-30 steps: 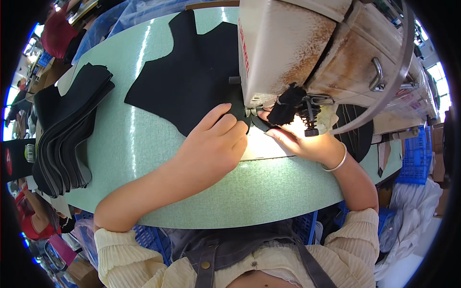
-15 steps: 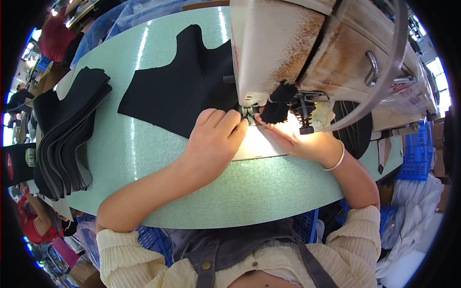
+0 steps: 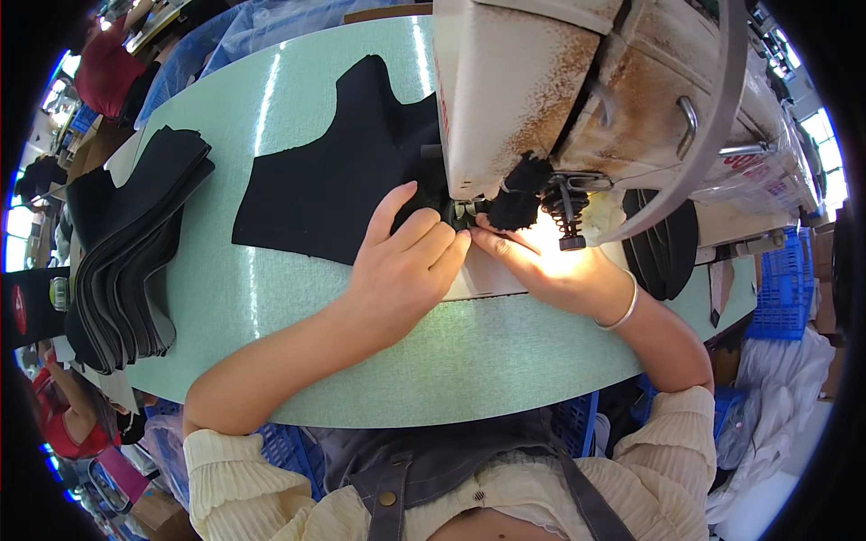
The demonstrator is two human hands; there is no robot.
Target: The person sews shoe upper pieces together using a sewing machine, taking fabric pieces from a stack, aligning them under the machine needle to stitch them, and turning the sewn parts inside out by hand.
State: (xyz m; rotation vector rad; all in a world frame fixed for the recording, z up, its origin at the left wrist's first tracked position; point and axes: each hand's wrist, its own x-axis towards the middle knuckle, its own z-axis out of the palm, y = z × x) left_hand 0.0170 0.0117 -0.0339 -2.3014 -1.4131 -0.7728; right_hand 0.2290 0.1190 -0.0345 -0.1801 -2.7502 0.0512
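Observation:
A black fabric piece (image 3: 316,185) lies spread on the table, its right end running under the presser foot (image 3: 465,213) of a sewing machine (image 3: 532,81). My left hand (image 3: 401,266) is closed at the fabric's near edge, just left of the foot; one finger is raised, the others curl in. From the right, my right hand (image 3: 559,275) meets it, its fingertips pinched on dark material right beside the foot. The fingertips of both hands almost touch. Bright lamp light washes out part of my right hand, and the needle is hidden.
A stack of black cut pieces (image 3: 135,243) sits on the left of the green table (image 3: 433,361). More dark pieces (image 3: 663,243) lie right of the machine head. Blue crates (image 3: 783,284) stand beyond the right edge. Other people (image 3: 77,406) are at the far left.
The fabric has shifted slightly right, its left edge swinging nearer to the machine. A finger of my left hand has lifted. My right hand has moved slightly left, its fingertips closer to my left hand.

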